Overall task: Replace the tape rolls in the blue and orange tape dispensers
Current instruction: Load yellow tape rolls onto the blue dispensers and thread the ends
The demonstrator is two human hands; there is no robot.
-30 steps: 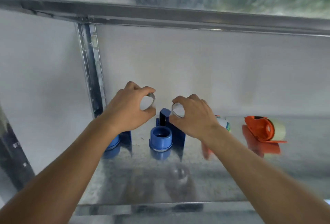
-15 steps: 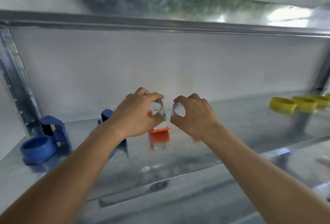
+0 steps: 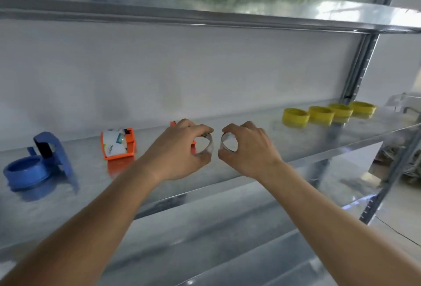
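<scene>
My left hand (image 3: 180,149) grips a thin, nearly used-up tape ring (image 3: 208,145) between thumb and fingers. My right hand (image 3: 247,147) pinches a second such ring (image 3: 224,143). Both rings hover above the middle of the metal shelf (image 3: 273,149), a small gap apart. A blue tape dispenser (image 3: 54,155) stands at the left with a blue hub (image 3: 25,170) beside it. An orange dispenser (image 3: 118,143) with a white roll lies right of it. Another orange piece (image 3: 193,143) shows partly behind my left hand. Several yellow tape rolls (image 3: 319,114) line the shelf's right end.
An upper shelf (image 3: 205,5) runs overhead with a yellow object at its top edge. A steel upright (image 3: 357,69) stands at the back right. A lower shelf (image 3: 227,228) lies beneath my forearms. A white wall backs the shelving.
The view has swung to the right, so the blue and orange dispensers now lie at the left and the yellow rolls have come closer. Both hands still hold their rings side by side.
</scene>
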